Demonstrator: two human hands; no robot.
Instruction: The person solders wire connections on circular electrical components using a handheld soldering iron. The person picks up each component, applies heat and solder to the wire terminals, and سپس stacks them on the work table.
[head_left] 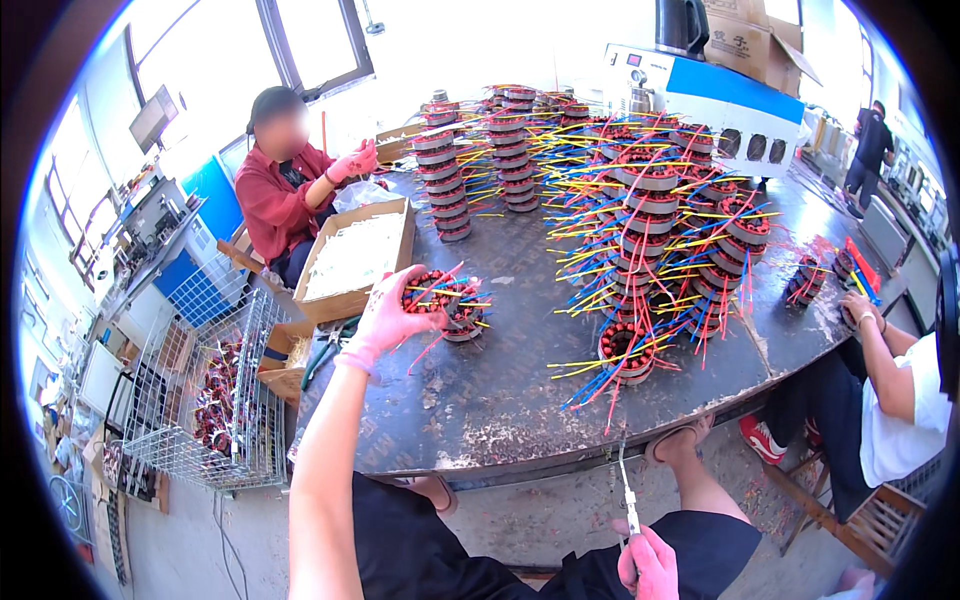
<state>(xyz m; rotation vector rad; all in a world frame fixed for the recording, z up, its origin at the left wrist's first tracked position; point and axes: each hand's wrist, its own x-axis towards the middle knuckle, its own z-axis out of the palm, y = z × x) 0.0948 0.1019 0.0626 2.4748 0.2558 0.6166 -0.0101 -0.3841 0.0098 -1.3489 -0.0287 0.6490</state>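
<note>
My left hand (388,318), in a pink glove, is closed around the side of a wound motor stator (432,290) with red, blue and yellow wires. Another stator (466,322) sits on the table just beside it, partly overlapped. Low in the view, my right hand (650,565) is closed on a slim tool (629,496) with a white handle and a thin metal tip pointing up. That tip is near the table's front edge. A single stator (626,350) with loose wires lies at the front of the stacks.
Tall stator stacks (645,215) with wires sticking out cover the table (500,400). A cardboard box of white pieces (352,262) stands at the left, above a wire cage (215,385) holding stators. Co-workers sit far left (285,195) and right (905,390).
</note>
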